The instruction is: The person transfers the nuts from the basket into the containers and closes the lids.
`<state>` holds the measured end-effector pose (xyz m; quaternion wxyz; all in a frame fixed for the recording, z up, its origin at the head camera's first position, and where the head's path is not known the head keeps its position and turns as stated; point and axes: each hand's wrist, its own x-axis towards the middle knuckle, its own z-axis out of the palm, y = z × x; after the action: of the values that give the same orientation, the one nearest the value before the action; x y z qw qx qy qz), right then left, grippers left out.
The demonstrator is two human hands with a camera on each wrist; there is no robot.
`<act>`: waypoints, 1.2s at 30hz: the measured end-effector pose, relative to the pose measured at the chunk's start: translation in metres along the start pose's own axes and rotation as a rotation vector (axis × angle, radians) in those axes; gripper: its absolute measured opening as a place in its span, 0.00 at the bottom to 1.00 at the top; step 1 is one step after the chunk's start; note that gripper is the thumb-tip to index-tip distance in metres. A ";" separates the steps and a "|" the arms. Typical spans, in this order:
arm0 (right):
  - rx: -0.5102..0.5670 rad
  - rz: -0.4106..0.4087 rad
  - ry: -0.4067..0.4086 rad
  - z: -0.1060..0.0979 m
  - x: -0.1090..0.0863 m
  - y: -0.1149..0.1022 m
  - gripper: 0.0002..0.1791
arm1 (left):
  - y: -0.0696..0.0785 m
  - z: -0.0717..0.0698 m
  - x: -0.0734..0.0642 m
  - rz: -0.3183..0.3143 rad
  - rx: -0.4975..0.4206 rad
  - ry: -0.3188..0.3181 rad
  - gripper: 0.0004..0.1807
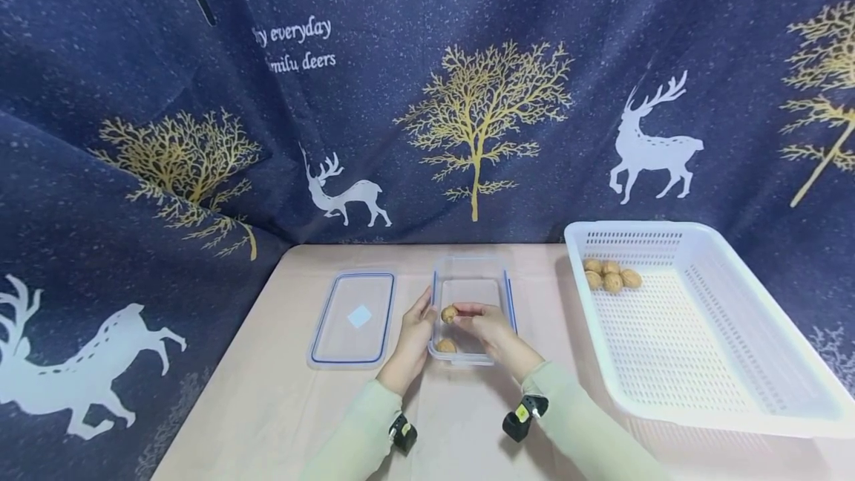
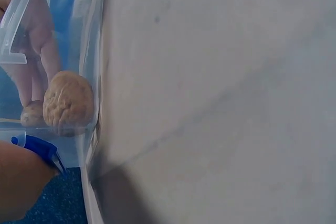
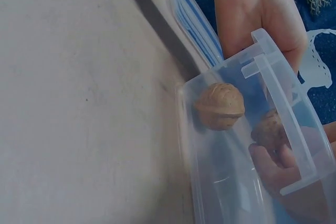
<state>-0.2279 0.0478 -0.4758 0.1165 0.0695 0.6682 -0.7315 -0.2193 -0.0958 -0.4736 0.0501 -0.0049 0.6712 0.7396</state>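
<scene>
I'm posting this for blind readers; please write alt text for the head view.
A right hand pinches a walnut inside a clear box holding another walnut; the left hand touches the box's side. A blue-lined lid lies left, a white basket with walnuts right.

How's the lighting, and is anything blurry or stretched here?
Head view: bright, fairly even light, the white basket seems stretched toward the right edge; left wrist: dimmer and soft, a dark shadow on the table at the bottom, yet the ridges of the nearer walnut show; right wrist: dim, a dark shadow band running toward the clear box, faint glints on its wall.
</scene>
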 end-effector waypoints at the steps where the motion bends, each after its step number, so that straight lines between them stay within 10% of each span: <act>1: -0.008 0.003 0.001 0.000 0.000 0.001 0.19 | -0.004 -0.001 0.003 0.002 -0.003 0.001 0.29; 36: 0.034 -0.009 0.028 -0.002 0.001 -0.001 0.23 | -0.018 0.002 0.008 0.020 -0.021 0.070 0.28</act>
<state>-0.2291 0.0497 -0.4749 0.1026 0.0790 0.6575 -0.7422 -0.2261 -0.0912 -0.4921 0.0191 -0.0248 0.6648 0.7464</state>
